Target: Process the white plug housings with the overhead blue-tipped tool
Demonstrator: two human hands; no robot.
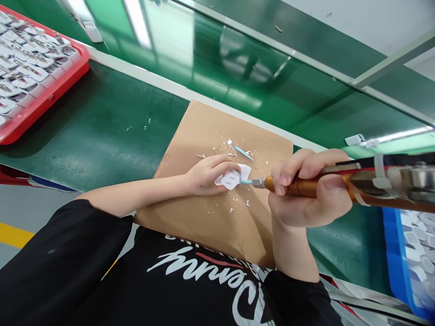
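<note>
My left hand (206, 174) is closed around a small white plastic plug part (232, 178) and presses it down on a brown cardboard sheet (204, 131). My right hand (307, 190) grips an orange pen-shaped hand tool (299, 184) with a cable tie and metal fittings at its rear. The tool's thin light-blue tip (245, 182) touches the white part. White shavings lie scattered around the part. A spare light-blue blade (244, 152) lies on the cardboard just beyond.
The cardboard lies on a dark green belt (102, 122). A red tray (44, 95) with several white parts sits at the far left. A blue bin (397, 258) of white parts stands at the right. A glossy green ledge (238, 63) runs behind.
</note>
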